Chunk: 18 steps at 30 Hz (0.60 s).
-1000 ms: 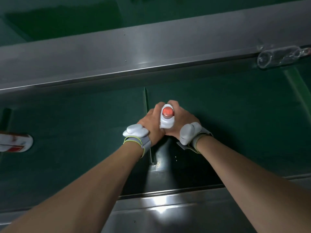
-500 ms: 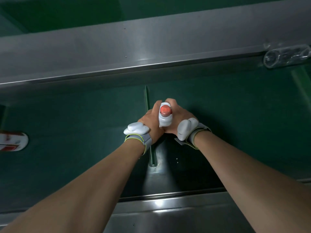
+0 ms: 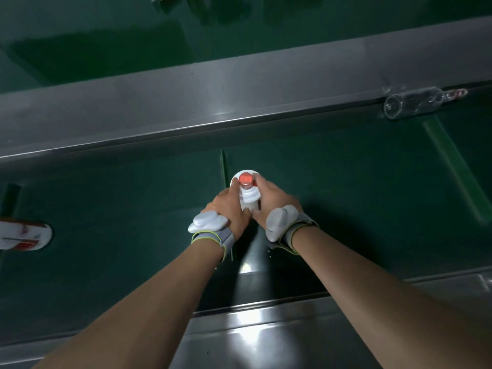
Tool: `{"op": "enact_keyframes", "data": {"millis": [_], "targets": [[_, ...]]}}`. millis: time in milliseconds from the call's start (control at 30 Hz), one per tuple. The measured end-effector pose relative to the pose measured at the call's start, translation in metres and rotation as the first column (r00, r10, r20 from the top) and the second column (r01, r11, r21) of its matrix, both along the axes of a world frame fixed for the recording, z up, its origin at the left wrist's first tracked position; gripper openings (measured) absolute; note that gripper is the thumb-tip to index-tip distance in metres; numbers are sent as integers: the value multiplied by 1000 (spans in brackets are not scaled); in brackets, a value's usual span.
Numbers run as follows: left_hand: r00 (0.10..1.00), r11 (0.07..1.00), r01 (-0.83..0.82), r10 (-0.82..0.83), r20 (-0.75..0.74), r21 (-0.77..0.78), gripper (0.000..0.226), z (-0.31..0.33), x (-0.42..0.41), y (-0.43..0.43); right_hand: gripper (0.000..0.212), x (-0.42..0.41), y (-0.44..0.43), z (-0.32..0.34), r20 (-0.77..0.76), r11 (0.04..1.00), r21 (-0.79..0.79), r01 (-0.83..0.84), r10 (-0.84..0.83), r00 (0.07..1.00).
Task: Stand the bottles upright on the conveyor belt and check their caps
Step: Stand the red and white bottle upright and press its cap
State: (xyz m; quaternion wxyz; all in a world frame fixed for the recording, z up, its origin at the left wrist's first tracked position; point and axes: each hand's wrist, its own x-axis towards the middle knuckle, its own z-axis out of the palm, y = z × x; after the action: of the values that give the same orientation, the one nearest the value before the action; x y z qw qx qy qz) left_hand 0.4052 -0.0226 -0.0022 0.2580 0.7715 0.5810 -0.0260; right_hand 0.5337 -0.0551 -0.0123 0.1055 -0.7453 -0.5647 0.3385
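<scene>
A: Where did your hands sit?
B: Your left hand (image 3: 231, 209) and right hand (image 3: 271, 201) each kept a closed grip around the upright white bottle (image 3: 247, 195), mid conveyor belt (image 3: 346, 198).

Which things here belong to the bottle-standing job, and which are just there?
Job: white bottle with red cap, in both hands' grip (left hand, right hand); lying bottle; clear bottle; belt.

Just there: wristbands, metal rails.
</scene>
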Motion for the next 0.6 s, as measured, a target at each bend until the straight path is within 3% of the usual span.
{"op": "enact_keyframes", "data": {"millis": [200,367,600], "targets": [[999,1000,7,-8,44,25,48,8,-6,-45,64,-6,-31,10,37,998,-19,-65,66,997],[1000,999,-11,10,-8,-41,64,-11,-25,-79,63,-21,-65,6,41,993,-63,-102,104,994],[993,987,119,-119,2,-112,73,11,-31,-108,73,-8,-118,25,42,997,-75,17,-14,999]]}}
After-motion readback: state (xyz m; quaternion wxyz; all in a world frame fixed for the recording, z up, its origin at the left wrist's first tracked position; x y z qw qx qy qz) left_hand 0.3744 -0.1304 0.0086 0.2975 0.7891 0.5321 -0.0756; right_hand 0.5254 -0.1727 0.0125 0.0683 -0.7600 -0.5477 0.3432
